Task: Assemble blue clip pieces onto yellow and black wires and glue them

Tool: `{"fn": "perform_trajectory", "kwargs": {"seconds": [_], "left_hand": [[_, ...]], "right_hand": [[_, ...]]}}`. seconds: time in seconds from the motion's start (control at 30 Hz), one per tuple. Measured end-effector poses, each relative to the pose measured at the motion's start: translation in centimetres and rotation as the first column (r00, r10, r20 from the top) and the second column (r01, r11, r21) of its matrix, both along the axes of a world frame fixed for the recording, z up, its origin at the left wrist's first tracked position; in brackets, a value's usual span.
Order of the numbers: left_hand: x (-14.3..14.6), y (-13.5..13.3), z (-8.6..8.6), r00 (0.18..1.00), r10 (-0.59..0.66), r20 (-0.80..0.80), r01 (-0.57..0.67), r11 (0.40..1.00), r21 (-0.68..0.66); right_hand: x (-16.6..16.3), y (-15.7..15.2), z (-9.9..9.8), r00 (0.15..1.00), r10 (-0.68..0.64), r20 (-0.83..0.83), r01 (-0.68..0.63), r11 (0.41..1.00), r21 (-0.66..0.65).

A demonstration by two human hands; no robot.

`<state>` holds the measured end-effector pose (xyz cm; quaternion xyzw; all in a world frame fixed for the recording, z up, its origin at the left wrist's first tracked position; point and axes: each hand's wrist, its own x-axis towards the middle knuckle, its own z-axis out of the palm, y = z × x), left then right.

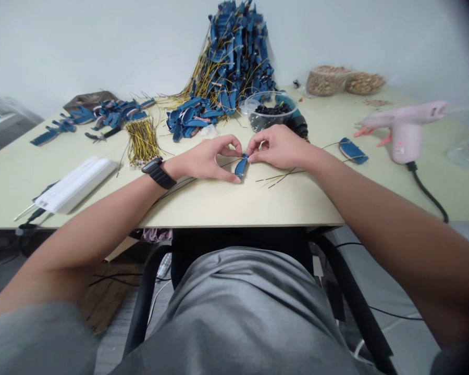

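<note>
Near the front of the table, a small curved blue piece (pixel 241 167) is pinched between the thumb and fingers of my left hand (pixel 209 157). Thin dark and yellow wires trail from it to the left, under my wrist. My right hand (pixel 275 147) has its thumb and forefinger closed at the upper end of that same piece; whether a wire end is in the pinch is too small to tell. Below my right wrist lie several loose wires (pixel 275 178). Another blue piece with wires (pixel 352 150) rests beyond my right forearm.
A tall heap of wired blue pieces (pixel 234 57) stands at the back, beside a tub of small black parts (pixel 272 110). Leftward are a yellow-black wire bundle (pixel 143 140), cutters (pixel 101 135) and a white box (pixel 77 183). On the right stands a pink glue gun (pixel 405 130).
</note>
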<state>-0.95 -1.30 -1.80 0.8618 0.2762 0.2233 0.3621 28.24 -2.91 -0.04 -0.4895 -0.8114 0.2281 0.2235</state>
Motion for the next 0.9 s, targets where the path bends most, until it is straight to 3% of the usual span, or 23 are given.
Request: {"fn": "perform_trajectory", "kwargs": {"seconds": [0.9], "left_hand": [[0.41,-0.54,0.46,0.999,0.024,-0.024,-0.023,0.999,0.036]], "right_hand": [[-0.23,0.06,-0.07,1.000,-0.009,-0.013,0.009,1.000,0.000]]}}
